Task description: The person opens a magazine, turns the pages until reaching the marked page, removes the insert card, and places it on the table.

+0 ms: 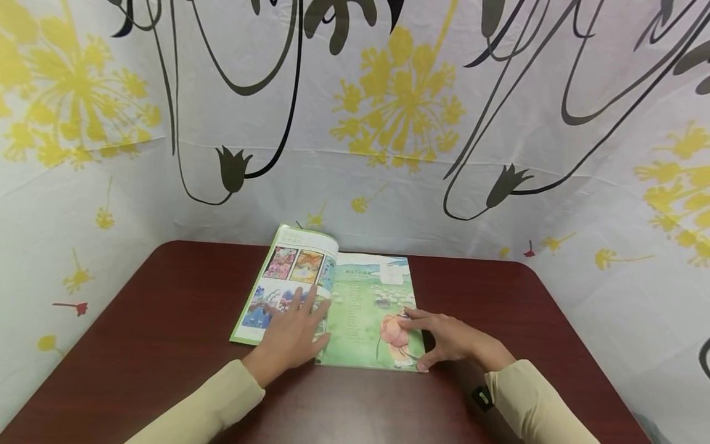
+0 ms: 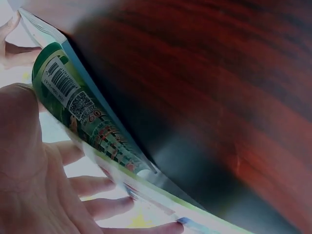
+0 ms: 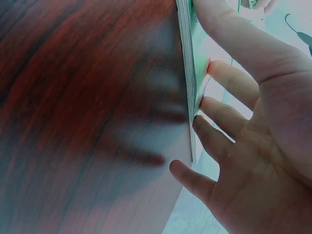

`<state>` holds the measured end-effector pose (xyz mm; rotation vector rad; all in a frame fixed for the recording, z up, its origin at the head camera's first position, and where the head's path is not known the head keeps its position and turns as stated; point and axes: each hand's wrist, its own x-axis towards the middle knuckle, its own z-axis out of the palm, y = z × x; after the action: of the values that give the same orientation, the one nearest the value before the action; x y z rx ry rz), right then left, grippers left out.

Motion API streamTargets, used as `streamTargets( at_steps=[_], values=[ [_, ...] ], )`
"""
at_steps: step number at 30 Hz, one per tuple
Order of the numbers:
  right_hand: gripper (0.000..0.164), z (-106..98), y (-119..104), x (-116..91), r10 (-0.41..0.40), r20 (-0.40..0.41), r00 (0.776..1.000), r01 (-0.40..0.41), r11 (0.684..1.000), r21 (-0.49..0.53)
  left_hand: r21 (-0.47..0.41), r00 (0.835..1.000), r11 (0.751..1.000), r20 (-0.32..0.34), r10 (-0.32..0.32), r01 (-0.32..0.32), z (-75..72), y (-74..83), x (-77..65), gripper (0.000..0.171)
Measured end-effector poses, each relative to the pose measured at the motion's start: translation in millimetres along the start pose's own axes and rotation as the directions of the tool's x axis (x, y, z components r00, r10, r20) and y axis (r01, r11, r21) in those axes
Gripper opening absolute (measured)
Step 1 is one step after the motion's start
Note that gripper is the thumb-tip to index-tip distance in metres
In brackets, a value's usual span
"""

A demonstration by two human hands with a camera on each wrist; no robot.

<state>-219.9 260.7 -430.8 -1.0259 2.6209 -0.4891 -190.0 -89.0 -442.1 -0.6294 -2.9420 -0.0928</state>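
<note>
An illustrated book (image 1: 360, 320) lies spread on the table, with several small pictures on its left page and a green scene with a pink figure on its right page. My left hand (image 1: 291, 336) rests with spread fingers on the left page close to the spine. In the left wrist view, the back cover (image 2: 63, 80) with its barcode is lifted at an angle off the table. At the right page's lower outer edge is my right hand (image 1: 449, 339), its fingertips on the page and its thumb by the bottom corner. The right wrist view shows the stacked page edges (image 3: 186, 63) beside those fingers.
The dark red wooden table (image 1: 183, 296) extends around the book on both sides. Behind it hangs a pale cloth (image 1: 310, 123) printed with yellow flowers and dark stems. A black band (image 1: 482, 398) sits at the right wrist.
</note>
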Motion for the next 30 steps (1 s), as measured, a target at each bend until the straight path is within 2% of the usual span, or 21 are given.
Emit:
streamTargets(
  at_steps=[8, 14, 18, 22, 30],
  values=[
    [0.090, -0.3, -1.5, -0.6, 0.005, -0.004, 1.000, -0.005, 1.000, -0.001, -0.139, 0.998, 0.990, 0.057, -0.031, 0.038, -0.7, -1.1, -1.4, 0.063],
    [0.090, -1.2, -2.0, -0.9, 0.013, -0.005, 1.000, -0.013, 1.000, 0.014, -0.174, 0.998, 0.984, 0.068, -0.019, 0.031, 1.5, -2.6, -1.2, 0.063],
    [0.091, -2.0, -2.3, 0.0, 0.018, -0.003, 1.000, -0.018, 1.000, 0.011, -0.139, 0.998, 0.990, 0.059, 0.000, 0.008, 1.7, -3.3, 0.5, 0.064],
    [0.091, -2.6, -2.5, 1.0, 0.021, 0.004, 1.000, -0.021, 1.000, 0.008, -0.039, 0.999, 0.998, 0.019, 0.047, -0.046, 1.7, -3.6, 5.9, 0.063],
    [0.088, -2.6, -3.8, 0.3, 0.024, 0.001, 1.000, -0.024, 1.000, 0.016, 0.067, 0.989, 0.989, -0.060, 0.137, -0.133, -3.0, 0.9, 17.5, 0.054]
  ],
)
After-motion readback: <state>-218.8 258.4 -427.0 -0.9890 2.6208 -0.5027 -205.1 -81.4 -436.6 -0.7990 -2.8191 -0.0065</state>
